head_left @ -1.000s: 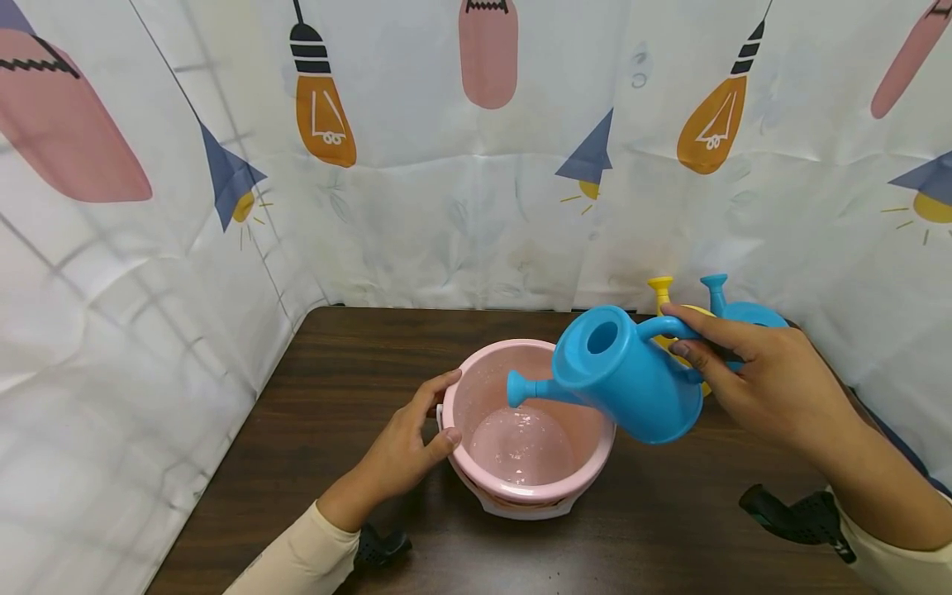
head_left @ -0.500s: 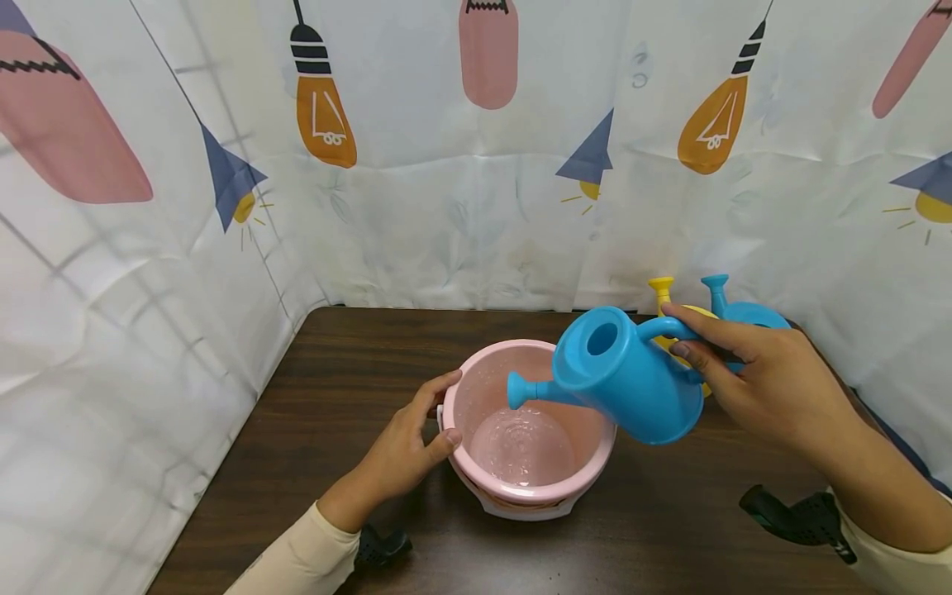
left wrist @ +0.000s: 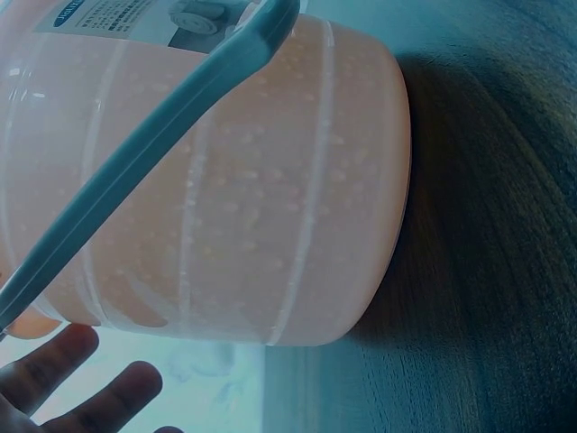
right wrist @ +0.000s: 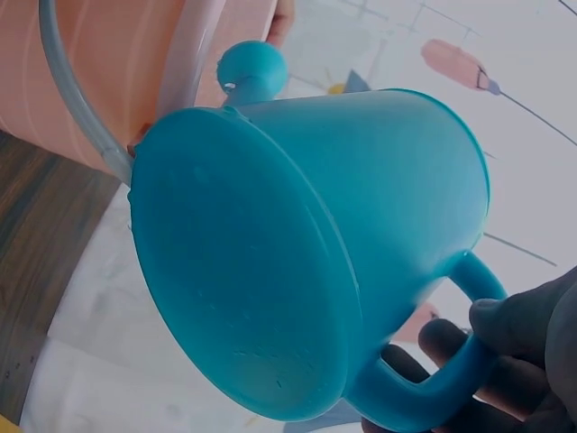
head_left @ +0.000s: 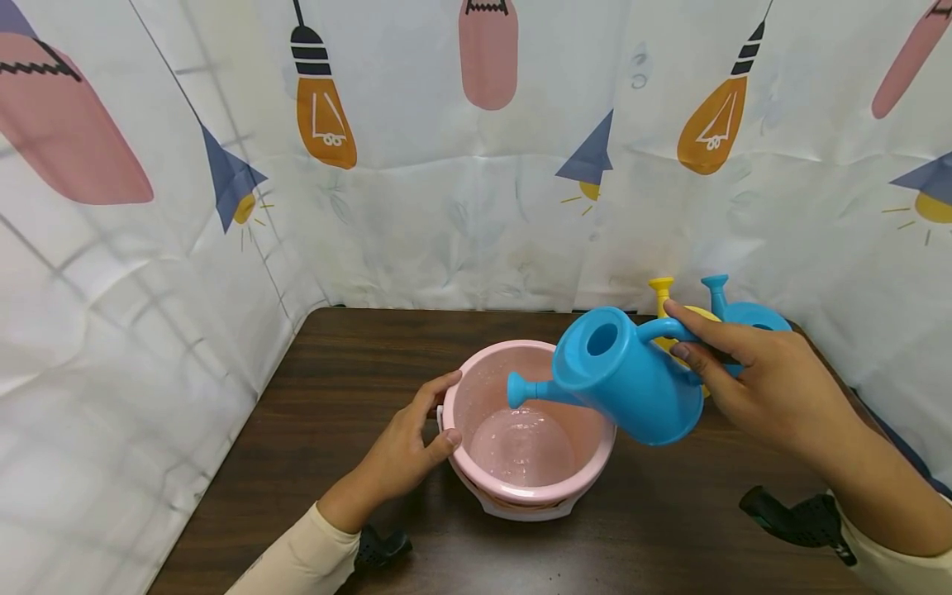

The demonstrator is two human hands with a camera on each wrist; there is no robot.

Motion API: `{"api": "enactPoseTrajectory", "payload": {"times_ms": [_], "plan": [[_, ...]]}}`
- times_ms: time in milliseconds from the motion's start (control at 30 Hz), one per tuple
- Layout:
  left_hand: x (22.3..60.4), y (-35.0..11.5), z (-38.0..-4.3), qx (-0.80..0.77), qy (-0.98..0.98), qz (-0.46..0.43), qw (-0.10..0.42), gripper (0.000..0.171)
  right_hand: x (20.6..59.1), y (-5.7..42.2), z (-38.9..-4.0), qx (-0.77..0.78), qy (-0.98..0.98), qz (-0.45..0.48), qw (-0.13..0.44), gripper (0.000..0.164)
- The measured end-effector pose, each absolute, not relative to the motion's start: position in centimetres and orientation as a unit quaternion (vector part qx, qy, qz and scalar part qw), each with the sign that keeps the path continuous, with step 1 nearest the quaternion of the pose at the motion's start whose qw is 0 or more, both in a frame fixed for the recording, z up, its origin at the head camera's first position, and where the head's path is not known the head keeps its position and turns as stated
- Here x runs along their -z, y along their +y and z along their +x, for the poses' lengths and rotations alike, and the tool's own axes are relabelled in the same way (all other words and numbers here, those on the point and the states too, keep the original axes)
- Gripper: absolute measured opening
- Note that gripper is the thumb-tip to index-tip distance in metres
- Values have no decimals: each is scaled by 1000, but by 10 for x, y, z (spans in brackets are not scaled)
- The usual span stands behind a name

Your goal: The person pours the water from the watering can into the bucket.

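Observation:
A pink bucket [head_left: 528, 494] with rippled, glinting water in its bottom stands on the table. My left hand [head_left: 402, 446] holds its left rim, thumb over the edge; other fingers [left wrist: 108, 397] spread along the outside in the left wrist view. My right hand [head_left: 766, 388] grips the handle [right wrist: 424, 397] of a blue watering can [head_left: 625, 372]. Tilted left, the can has its spout head [head_left: 521, 389] over the bucket opening. The right wrist view shows the can's flat base [right wrist: 243, 271] and the thumb and fingers around the handle.
Behind the right hand stand a yellow watering can [head_left: 660, 289] and another blue watering can [head_left: 754, 316], partly hidden. The dark wood table [head_left: 357, 355] is bordered by a patterned white curtain [head_left: 446, 215]. The bucket's pale bail handle [left wrist: 153, 153] hangs down its side.
Both hands, the tilted can and the bucket stay in place. Only the ripples and glints on the water differ.

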State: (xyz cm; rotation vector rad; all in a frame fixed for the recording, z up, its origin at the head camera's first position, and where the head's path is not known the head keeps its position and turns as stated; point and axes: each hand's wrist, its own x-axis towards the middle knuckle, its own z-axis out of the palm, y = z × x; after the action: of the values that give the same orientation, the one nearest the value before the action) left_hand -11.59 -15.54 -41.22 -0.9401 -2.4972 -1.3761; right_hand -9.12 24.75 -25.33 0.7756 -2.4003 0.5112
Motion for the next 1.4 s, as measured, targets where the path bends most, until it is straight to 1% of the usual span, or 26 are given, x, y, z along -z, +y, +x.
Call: {"api": "enactPoseTrajectory", "payload": {"times_ms": [267, 400, 600, 833, 1200, 1400], "plan": [[412, -155, -116, 456, -831, -311, 71, 68, 254, 248, -89, -198, -897, 287, 271, 64], [412, -155, -116, 455, -831, -311, 72, 68, 254, 248, -89, -201, -897, 287, 269, 67], [412, -155, -115, 457, -830, -312, 71, 68, 255, 249, -88, -190, -898, 288, 274, 67], [412, -155, -116, 460, -827, -316, 73, 68, 255, 249, -87, -180, -902, 275, 279, 61], [412, -155, -116, 457, -829, -314, 76, 68, 255, 249, -87, -196, -902, 268, 277, 63], [412, -155, -115, 456, -830, -312, 75, 68, 254, 248, -86, -207, -901, 265, 273, 67]]}}
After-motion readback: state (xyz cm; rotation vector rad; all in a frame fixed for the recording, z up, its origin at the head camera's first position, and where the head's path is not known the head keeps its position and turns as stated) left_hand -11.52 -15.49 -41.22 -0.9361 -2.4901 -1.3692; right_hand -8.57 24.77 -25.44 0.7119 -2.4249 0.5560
